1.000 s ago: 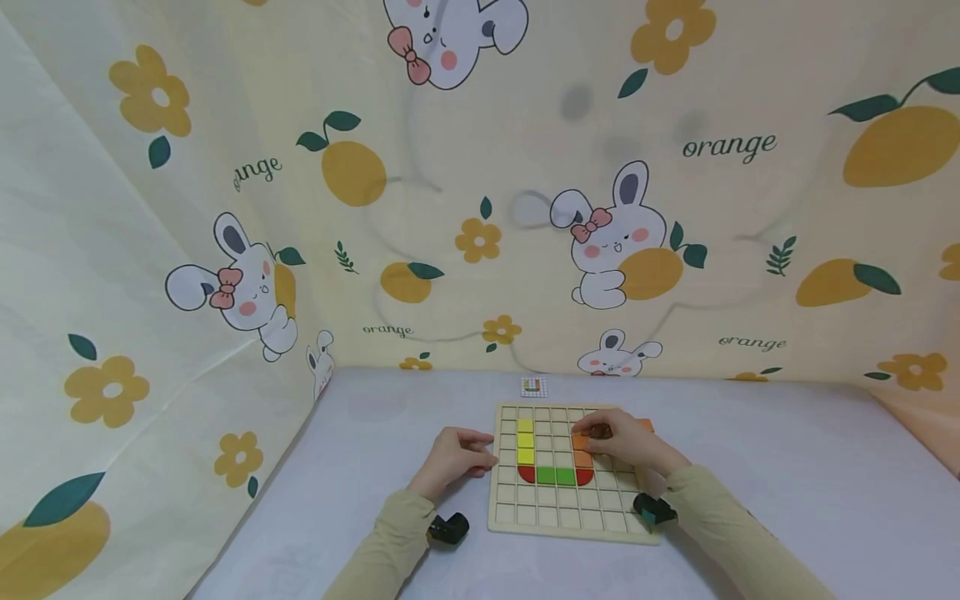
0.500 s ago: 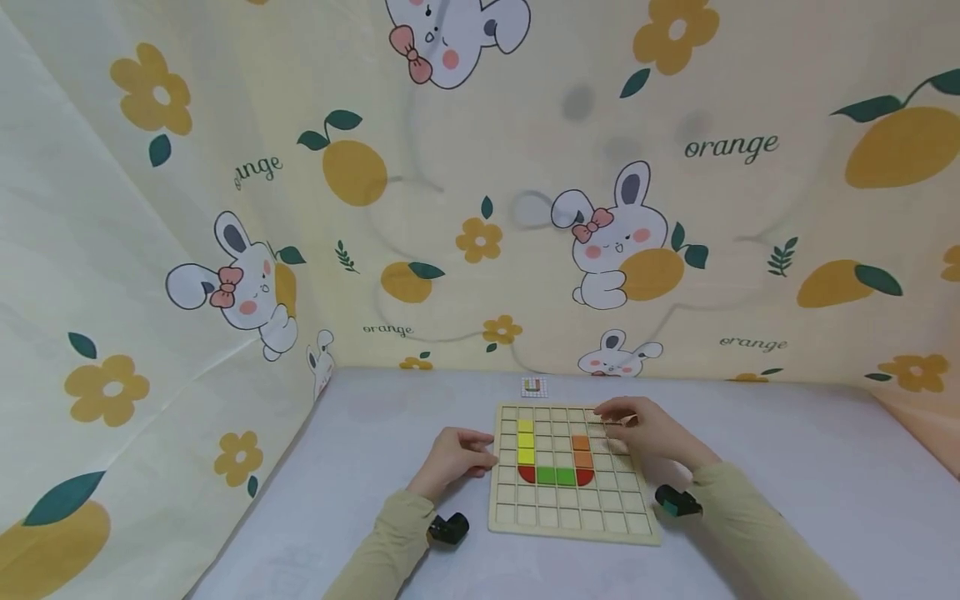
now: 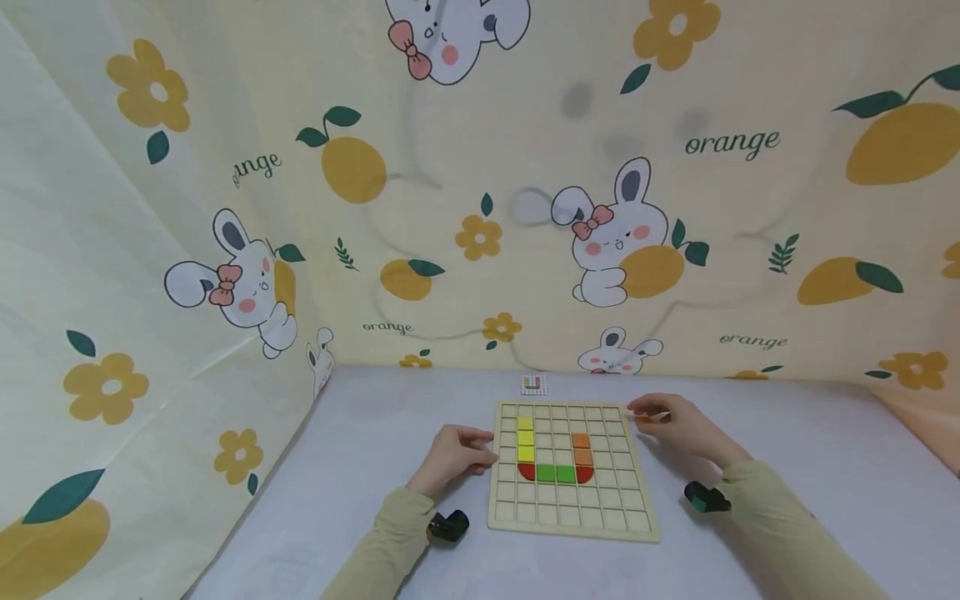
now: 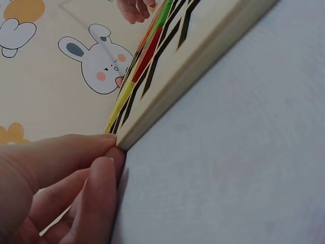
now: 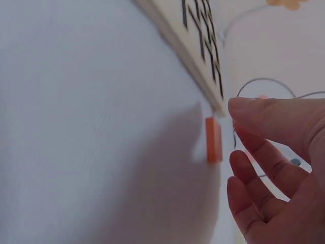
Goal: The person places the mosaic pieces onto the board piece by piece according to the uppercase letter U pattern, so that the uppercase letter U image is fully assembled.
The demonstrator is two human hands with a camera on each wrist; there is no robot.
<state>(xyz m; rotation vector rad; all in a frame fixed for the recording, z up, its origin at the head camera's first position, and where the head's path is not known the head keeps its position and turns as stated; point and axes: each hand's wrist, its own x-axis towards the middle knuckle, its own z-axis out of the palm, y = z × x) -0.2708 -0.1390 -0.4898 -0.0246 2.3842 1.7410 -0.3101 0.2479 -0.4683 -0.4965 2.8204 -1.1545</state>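
Note:
A wooden grid board point(image 3: 570, 508) lies on the table, with coloured tiles forming a U. Yellow tiles point(image 3: 526, 437) make its left side, red corner tiles point(image 3: 527, 472) and green tiles point(image 3: 556, 474) its bottom, and two orange tiles point(image 3: 582, 449) its right side. My left hand point(image 3: 452, 460) touches the board's left edge with its fingertips, as the left wrist view also shows. Just off the board's upper right corner, my right hand point(image 3: 684, 427) hovers with fingers apart, holding nothing. Near its fingertips, a loose orange block point(image 5: 214, 140) rests on the table.
A small card point(image 3: 534, 384) with a coloured U on a grid lies behind the board. White cloth covers the table point(image 3: 795, 450). A curtain point(image 3: 480, 283) printed with rabbits and oranges stands at the back and left.
My right hand has left the upper orange tile on the board and moved right, past the board's edge to the loose orange block. The left hand has stayed in place.

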